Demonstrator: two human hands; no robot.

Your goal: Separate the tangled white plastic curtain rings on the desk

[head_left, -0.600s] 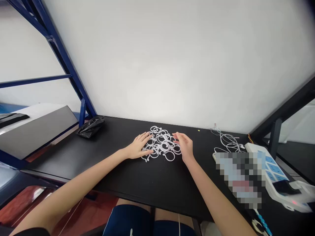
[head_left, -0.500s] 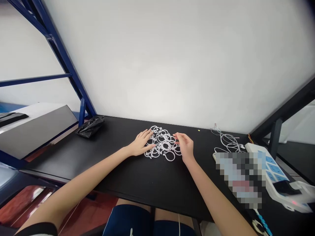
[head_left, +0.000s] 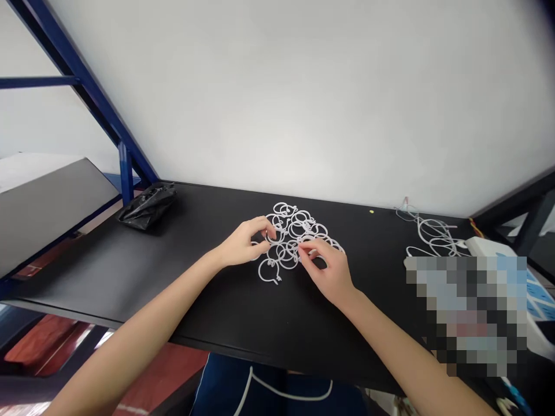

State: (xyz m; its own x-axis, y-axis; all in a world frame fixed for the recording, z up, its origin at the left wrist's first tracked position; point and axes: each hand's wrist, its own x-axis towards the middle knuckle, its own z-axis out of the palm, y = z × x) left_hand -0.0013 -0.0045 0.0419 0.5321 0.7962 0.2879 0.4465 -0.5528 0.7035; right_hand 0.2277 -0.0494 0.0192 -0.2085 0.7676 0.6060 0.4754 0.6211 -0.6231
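On the worktop (head_left: 203,231), white rings (head_left: 299,222) are part-hidden by left hand (head_left: 243,241), grip parted, and right hand (head_left: 333,274), nearly pinched, hold unclear. Beside cables (head_left: 432,238), an object (head_left: 468,315) is pixelated.

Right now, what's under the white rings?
Black table, showing through gaps between the white rings. Whatever lies beneath overlapping strands or the right hand can't be seen.

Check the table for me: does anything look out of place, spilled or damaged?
I see nothing spilled or broken. One oddity: a small yellow speck lies by itself near the wall. The cord at the right lies in loose, messy loops, and a pixelated patch beside it hides what lies there.
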